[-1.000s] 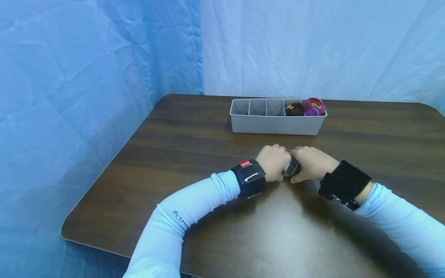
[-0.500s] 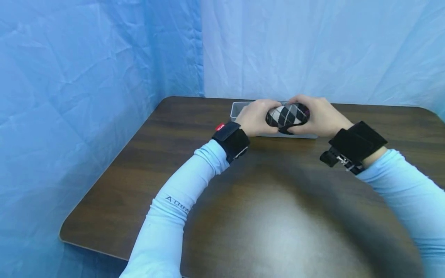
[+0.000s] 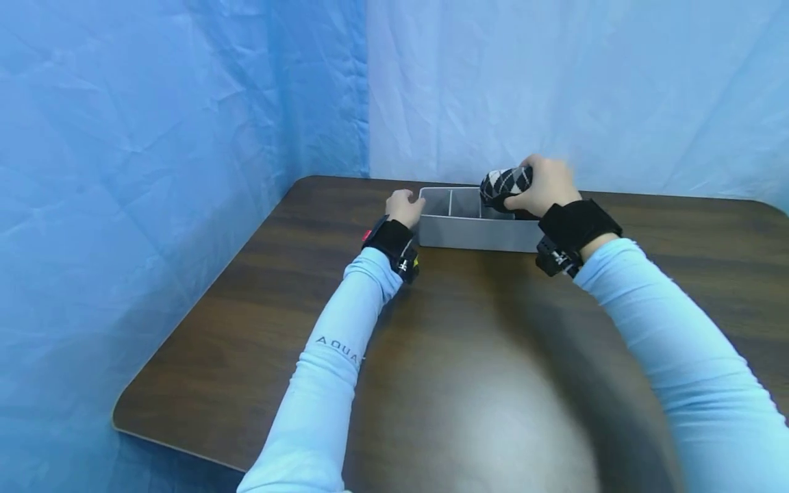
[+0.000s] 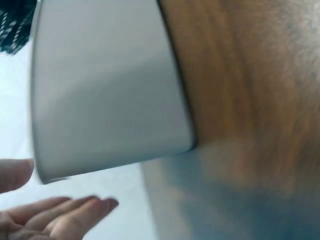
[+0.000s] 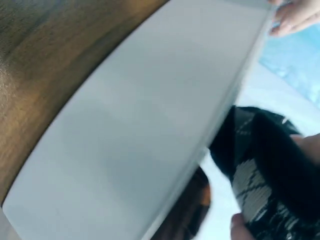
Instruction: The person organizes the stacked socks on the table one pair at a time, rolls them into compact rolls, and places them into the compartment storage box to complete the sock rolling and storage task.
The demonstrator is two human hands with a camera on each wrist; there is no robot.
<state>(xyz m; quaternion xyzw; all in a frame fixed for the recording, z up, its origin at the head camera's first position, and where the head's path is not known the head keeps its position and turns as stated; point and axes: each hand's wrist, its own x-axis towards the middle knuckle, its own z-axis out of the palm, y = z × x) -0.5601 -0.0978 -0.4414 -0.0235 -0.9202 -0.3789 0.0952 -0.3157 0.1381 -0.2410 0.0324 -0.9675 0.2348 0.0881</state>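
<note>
My right hand grips a rolled black, white and grey argyle sock just above the middle of a long grey divided box. In the right wrist view, fingers and thumb hold the sock beside the box's rim. My left hand is at the box's left end. The left wrist view has its thumb and fingers spread on either side of the box's corner, and the left hand holds nothing. Contact with the rim is unclear. The box's right compartments are hidden behind my right hand in the head view.
A dark brown roll shows past the box's rim in the right wrist view. The box stands near the back of a brown wooden table. Blue sheeting hangs along the left and back.
Both hands have gone from the table's middle to the box, bringing the rolled sock up. My left hand has let go of it and moved left; my right hand keeps hold.
</note>
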